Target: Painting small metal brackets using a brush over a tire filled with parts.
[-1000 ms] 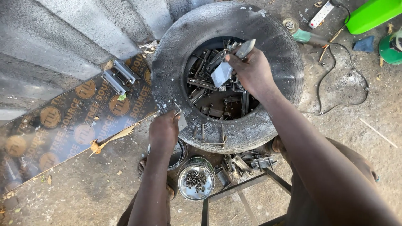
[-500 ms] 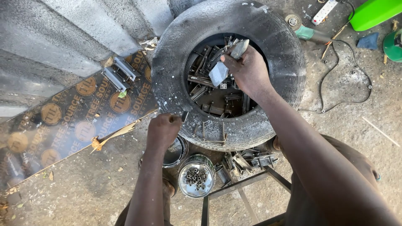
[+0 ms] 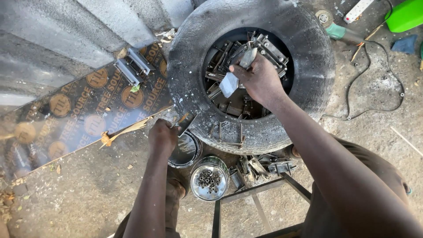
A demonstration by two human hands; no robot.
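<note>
A black tyre lies flat on the ground, its hole filled with several metal scraps and brackets. My right hand is over the hole, closed on a flat grey metal piece and a second piece that sticks up past my fingers. My left hand is lower, at the tyre's near-left edge, gripping a small dark metal plate above a dark round tin.
A shiny tin of small metal bits stands near a metal frame. Loose brackets lie under the tyre's edge. A printed board with two metal channels lies left. A green tool and cable lie right.
My left hand has dropped from the tyre's rim toward the dark tin. My right hand stays over the hole with the metal piece.
</note>
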